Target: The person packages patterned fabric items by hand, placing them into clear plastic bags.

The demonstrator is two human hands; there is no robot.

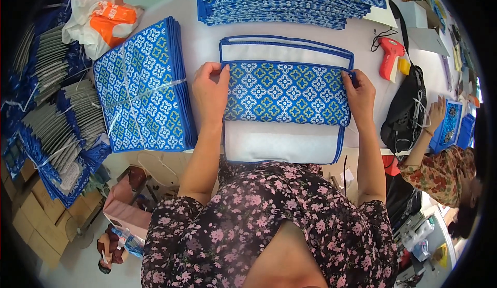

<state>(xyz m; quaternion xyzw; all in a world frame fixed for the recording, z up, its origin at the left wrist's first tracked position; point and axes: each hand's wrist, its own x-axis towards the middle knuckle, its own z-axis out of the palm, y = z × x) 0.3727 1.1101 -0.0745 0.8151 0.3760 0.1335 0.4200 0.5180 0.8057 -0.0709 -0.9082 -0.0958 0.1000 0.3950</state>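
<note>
A blue cloth piece [287, 94] with a white and green floral print lies folded on the table in front of me. White lining [284, 142] with dark blue edging shows on its near side, and more white layers [284, 51] stick out beyond the fold on the far side. At the far left corner of the printed part, my left hand [211, 91] is closed, pinching its edge between thumb and fingers. My right hand [361, 94] pinches the opposite far right corner the same way.
A tied stack of printed cloth pieces [142, 89] lies left; another stack [290, 3] is at the back. Further left are bundles [52, 138] and a plastic bag [98, 21]. On the right sit a red glue gun [389, 57], a black bag [406, 109] and a co-worker's hand [437, 113].
</note>
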